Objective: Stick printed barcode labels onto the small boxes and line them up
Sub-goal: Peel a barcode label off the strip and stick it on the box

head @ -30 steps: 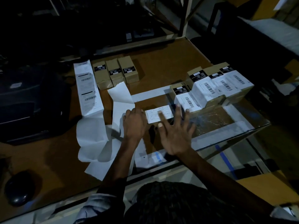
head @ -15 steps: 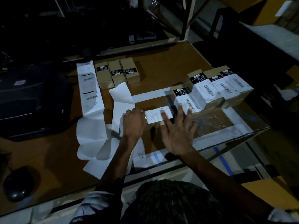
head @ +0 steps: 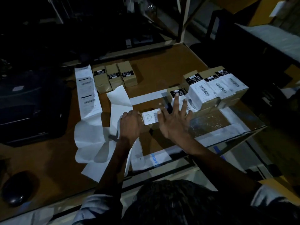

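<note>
**Label pressed flat on a small box at a dim packing desk**

A white label [head: 151, 117] is seen on a small box between two hands on the brown desk [head: 162, 65]. The left hand [head: 131, 125] is curled against the box's left end, the right hand [head: 174, 120] spread flat with straight fingers. Labelled boxes [head: 215, 88] are lined up just beyond; three unlabelled boxes [head: 113, 77] stand farther back.

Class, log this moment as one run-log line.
left hand: grips box end | right hand: fingers spread over label | labelled boxes: grouped right | unlabelled boxes: three, far left
</note>
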A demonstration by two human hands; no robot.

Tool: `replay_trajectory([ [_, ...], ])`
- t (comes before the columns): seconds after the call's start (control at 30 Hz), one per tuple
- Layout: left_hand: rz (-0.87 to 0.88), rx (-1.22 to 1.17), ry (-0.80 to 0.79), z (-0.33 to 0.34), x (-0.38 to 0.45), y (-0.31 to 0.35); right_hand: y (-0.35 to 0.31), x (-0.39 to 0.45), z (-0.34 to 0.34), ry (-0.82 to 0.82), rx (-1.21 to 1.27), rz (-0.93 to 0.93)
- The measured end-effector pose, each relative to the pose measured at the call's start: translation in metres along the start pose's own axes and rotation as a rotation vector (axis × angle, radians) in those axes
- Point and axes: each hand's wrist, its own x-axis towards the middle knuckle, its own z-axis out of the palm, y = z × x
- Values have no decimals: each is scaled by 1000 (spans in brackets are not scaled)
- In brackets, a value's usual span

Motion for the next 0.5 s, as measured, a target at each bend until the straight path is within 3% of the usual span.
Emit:
replay_trajectory([
  [0.13,-2,19,8,0,-3,0,-6,-17,12,7,10,-56],
  [0.33,-37,-38,-2,-3,-3,3,13,-14,3,-14,20,49],
  [0.5,-12,-119,20,-4,-8,-2,22,-12,5,81,234,6],
])
